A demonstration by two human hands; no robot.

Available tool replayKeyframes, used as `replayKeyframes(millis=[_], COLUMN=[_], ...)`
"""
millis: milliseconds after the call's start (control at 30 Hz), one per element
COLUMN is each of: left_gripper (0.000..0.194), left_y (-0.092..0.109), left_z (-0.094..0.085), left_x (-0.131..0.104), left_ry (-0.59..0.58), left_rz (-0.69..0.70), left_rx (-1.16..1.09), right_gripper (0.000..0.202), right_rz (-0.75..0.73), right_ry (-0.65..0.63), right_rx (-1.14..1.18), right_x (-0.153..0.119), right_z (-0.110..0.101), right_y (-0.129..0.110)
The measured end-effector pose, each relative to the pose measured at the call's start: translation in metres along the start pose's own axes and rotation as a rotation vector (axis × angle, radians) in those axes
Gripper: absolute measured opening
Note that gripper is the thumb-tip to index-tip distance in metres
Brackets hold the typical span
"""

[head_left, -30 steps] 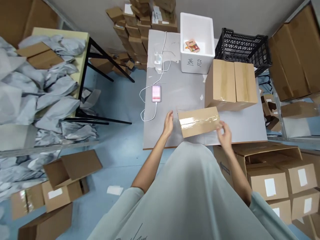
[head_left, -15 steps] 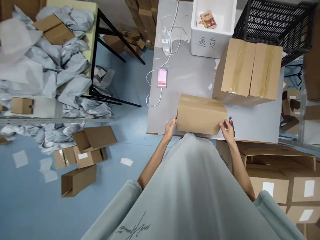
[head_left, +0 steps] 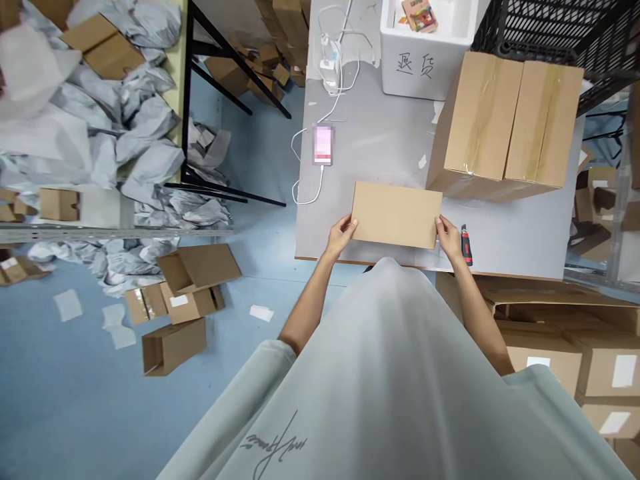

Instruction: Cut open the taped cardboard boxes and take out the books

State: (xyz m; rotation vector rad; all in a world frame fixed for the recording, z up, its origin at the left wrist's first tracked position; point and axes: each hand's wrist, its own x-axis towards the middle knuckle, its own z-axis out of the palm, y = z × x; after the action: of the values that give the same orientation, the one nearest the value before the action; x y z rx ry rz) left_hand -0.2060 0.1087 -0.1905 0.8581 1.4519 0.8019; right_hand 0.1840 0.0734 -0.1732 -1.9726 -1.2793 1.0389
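A brown cardboard box [head_left: 397,215] is between my two hands near the front edge of the grey table [head_left: 380,133], with one broad plain face showing. My left hand [head_left: 341,235] grips its left end, thumb on the near face. At the right end my right hand [head_left: 449,237] holds the box with the thumb in front and the other fingers partly hidden. Just right of that hand lies a red and black box cutter [head_left: 466,245]. Whether the box rests on the table cannot be told.
Two taped cartons [head_left: 505,120] stand at the right, before a black crate [head_left: 545,33]. A white bin [head_left: 425,60] is at the back. A phone [head_left: 323,145] on a cable lies left. Stacked boxes [head_left: 545,353] fill the lower right.
The box has turned in my hands, so a single flat face shows instead of two sides. Both hands have shifted slightly up in the view, which has itself moved a little.
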Motion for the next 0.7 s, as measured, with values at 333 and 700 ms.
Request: replayKeyframes(millis=[333, 700], left_gripper=[0.084, 0.066], left_y=[-0.039, -0.008], left_z=[-0.003, -0.014], left_x=[-0.04, -0.053], left_ry=[-0.057, 0.128], left_rz=[-0.224, 0.284], left_rx=[-0.093, 0.279], right_gripper=[0.076, 0.077], right_rz=[0.15, -0.03], right_ry=[-0.153, 0.162], right_rx=[0.262, -0.063], right_x=[-0.066, -0.07], right_z=[0.025, -0.026], right_y=[0.037, -0.017])
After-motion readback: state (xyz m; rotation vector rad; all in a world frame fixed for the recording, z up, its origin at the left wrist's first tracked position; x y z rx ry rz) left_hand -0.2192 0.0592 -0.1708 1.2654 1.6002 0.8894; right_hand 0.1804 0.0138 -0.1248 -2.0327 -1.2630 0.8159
